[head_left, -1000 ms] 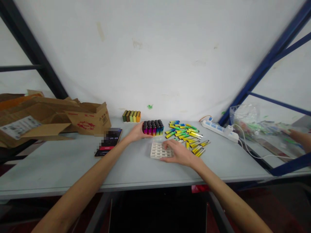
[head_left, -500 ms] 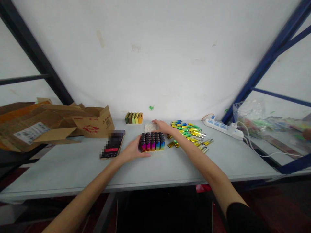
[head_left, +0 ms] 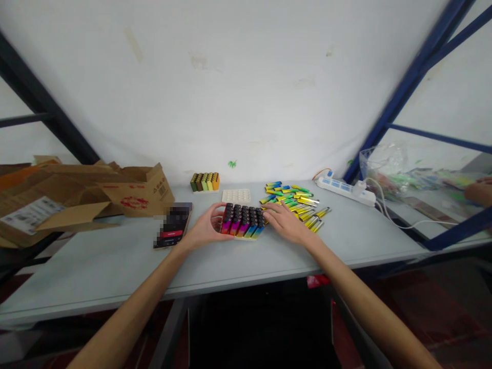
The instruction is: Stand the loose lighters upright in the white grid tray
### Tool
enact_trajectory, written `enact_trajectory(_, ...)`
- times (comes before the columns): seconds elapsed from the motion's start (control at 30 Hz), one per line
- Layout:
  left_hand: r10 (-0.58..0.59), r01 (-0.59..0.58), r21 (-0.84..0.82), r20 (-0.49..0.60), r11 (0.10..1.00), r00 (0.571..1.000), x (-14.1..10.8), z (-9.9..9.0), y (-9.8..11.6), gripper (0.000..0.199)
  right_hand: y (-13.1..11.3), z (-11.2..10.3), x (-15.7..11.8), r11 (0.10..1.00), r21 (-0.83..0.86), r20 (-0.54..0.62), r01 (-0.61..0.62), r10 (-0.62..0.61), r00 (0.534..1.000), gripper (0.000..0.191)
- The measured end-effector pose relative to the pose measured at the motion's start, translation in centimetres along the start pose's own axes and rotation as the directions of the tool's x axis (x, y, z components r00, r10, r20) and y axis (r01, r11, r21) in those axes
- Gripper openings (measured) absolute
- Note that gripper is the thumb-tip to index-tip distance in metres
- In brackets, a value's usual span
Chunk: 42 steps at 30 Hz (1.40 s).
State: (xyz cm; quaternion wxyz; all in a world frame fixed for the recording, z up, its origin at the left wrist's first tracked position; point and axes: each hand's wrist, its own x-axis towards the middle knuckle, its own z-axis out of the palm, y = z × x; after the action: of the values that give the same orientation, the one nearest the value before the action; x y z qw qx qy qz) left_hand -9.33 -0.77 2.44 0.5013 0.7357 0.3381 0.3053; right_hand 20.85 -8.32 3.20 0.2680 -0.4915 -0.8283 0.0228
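Lighters (head_left: 243, 220) with black tops and pink-to-blue bodies stand packed in rows in a pale tray (head_left: 246, 238). They lean rather than stand straight. My left hand (head_left: 205, 225) grips the left side of this tray of lighters, thumb at the front and fingers behind. On the other side, my right hand (head_left: 284, 221) has its fingers stretched out toward the right edge, touching or very near it. A bare white tray with round hollows (head_left: 236, 196) lies just behind. To the right are loose shiny yellow, green and blue tubes (head_left: 294, 195), partly covered by my right hand.
A second block of green-to-orange lighters (head_left: 205, 182) stands by the wall. Left are a phone (head_left: 173, 225) and open cardboard boxes (head_left: 138, 192). A power strip (head_left: 346, 190), a white cable and plastic bags (head_left: 384, 164) are right. Another person's hand (head_left: 478, 193) shows at the far right.
My right hand has left the bare white tray and come back to the right side of the lighters. The lighters, upright before, now lean. The view has shifted slightly.
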Motion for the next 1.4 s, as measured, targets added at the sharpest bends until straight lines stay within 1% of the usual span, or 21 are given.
enact_trajectory(0.13,-0.081,0.081,-0.087,0.01,0.993,0.997,0.4,-0.1,0.2,0.096,0.8,0.3,-2.1,0.996,-0.094,0.092,0.006,0.002,0.996,0.038)
enact_trajectory(0.23,-0.126,0.126,-0.095,0.004,0.987,0.992,0.9,-0.6,-0.2,0.094,1.9,0.3,-2.3,0.993,-0.118,0.09,0.016,-0.006,0.996,0.037)
enact_trajectory(0.3,-0.147,0.148,-0.086,0.018,0.985,0.989,1.3,-0.9,-0.6,0.092,2.8,0.3,-2.2,0.997,-0.082,0.056,-0.013,0.018,0.998,0.037)
enact_trajectory(0.37,-0.164,0.167,-0.081,0.045,0.983,0.985,2.0,-1.2,-0.7,0.089,3.5,0.2,-1.9,0.998,0.024,-0.021,-0.064,0.065,0.998,0.04)
enact_trajectory(0.43,-0.173,0.181,-0.094,0.09,0.979,0.981,3.1,-1.3,-0.5,0.089,3.6,0.0,-1.5,0.971,0.205,-0.126,-0.123,0.151,0.981,0.045)
enact_trajectory(0.5,-0.157,0.177,-0.12,0.161,0.977,0.974,4.4,-1.0,-0.1,0.087,3.2,-0.4,-0.7,0.889,0.43,-0.185,-0.159,0.259,0.948,0.05)
enact_trajectory(0.57,-0.117,0.156,-0.147,0.243,0.977,0.963,5.9,-0.6,0.6,0.08,2.4,-0.8,0.3,0.79,0.593,-0.15,-0.157,0.301,0.942,0.052)
enact_trajectory(0.63,-0.093,0.158,-0.179,0.324,0.971,0.941,7.4,0.2,1.4,0.071,1.7,-1.0,1.4,0.755,0.637,-0.083,-0.158,0.271,0.959,0.056)
enact_trajectory(0.7,-0.079,0.162,-0.207,0.36,0.965,0.93,8.8,1.2,2.3,0.059,1.5,-0.8,2.2,0.785,0.595,-0.054,-0.173,0.254,0.966,0.059)
enact_trajectory(0.73,-0.081,0.162,-0.196,0.368,0.967,0.926,9.4,1.7,2.7,0.054,1.6,-0.6,2.5,0.801,0.568,-0.065,-0.189,0.273,0.96,0.059)
enact_trajectory(0.77,-0.09,0.162,-0.18,0.354,0.97,0.931,10.1,2.3,3.0,0.051,1.9,-0.3,2.6,0.809,0.549,-0.088,-0.212,0.308,0.947,0.059)
enact_trajectory(0.83,-0.113,0.157,-0.14,0.282,0.977,0.953,11.3,3.7,3.4,0.054,2.7,0.3,2.5,0.802,0.533,-0.148,-0.269,0.401,0.904,0.057)
enact_trajectory(0.9,-0.13,0.138,-0.046,0.152,0.989,0.98,12.4,5.2,3.3,0.059,3.4,0.9,2.2,0.778,0.536,-0.191,-0.328,0.49,0.85,0.055)
enact_trajectory(1.03,-0.087,0.087,0.041,-0.015,0.995,0.996,13.9,7.9,2.4,0.058,4.1,1.4,1.6,0.756,0.499,-0.252,-0.424,0.595,0.764,0.053)
enact_trajectory(1.07,-0.073,0.077,0.064,-0.057,0.995,0.996,14.0,8.4,2.2,0.057,4.2,1.4,1.5,0.754,0.489,-0.256,-0.438,0.604,0.755,0.053)
enact_trajectory(1.13,-0.044,0.057,0.1,-0.124,0.993,0.991,13.8,9.2,1.7,0.056,4.4,1.5,1.4,0.751,0.488,-0.245,-0.444,0.606,0.757,0.051)
enact_trajectory(1.23,0.001,0.013,0.104,-0.136,0.995,0.991,12.7,9.7,1.1,0.057,4.8,1.8,1.2,0.738,0.508,-0.243,-0.444,0.618,0.748,0.049)
enact_trajectory(1.27,0.024,-0.013,0.096,-0.116,0.995,0.993,12.1,9.7,0.9,0.062,5.0,2.0,1.1,0.734,0.516,-0.257,-0.441,0.624,0.738,0.05)
enact_trajectory(1.3,0.054,-0.046,0.088,-0.094,0.995,0.994,11.6,9.7,0.7,0.072,5.2,2.1,1.1,0.733,0.527,-0.276,-0.43,0.626,0.729,0.051)
enact_trajectory(1.33,0.115,-0.109,0.094,-0.059,0.99,0.992,11.0,9.7,0.5,0.089,5.4,2.1,1.1,0.737,0.54,-0.295,-0.407,0.618,0.729,0.053)
enact_trajectory(1.4,0.241,-0.231,0.216,-0.021,0.949,0.97,10.0,9.7,0.2,0.122,5.6,2.0,1.2,0.776,0.535,-0.333,-0.335,0.558,0.76,0.054)
